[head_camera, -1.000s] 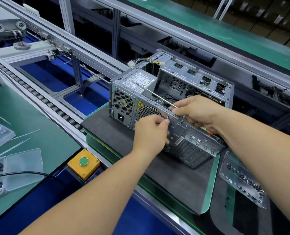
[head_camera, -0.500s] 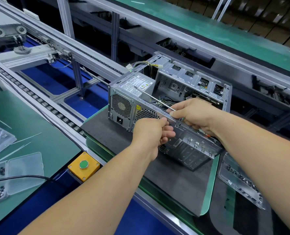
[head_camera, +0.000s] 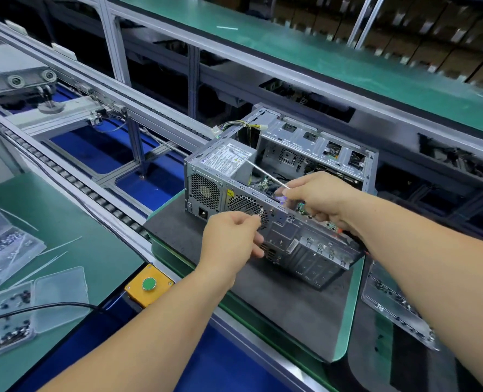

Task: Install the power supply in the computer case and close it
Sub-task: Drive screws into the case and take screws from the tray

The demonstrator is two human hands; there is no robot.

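left hand (head_camera: 232,239) drew back off case (head_camera: 305,244) rear, fingers pinched, contents unclear; right hand (head_camera: 319,196) grips screwdriver (head_camera: 265,174) ready

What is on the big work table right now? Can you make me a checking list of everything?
Surface: dark mat on a green pallet on the conveyor line.
Job's things: computer case lies open on its side; power supply sits in its back corner, label up.
Clutter: clear boxes of screws on the green bench; a metal plate to the right.
Grippers: left hand pinches something small at the case's back panel, too small to tell; right hand holds a screwdriver.
Cables: yellow and black wire bundle behind the power supply; black cable across the screw boxes.
Surroundings: yellow box with a green button, roller track, aluminium frames.
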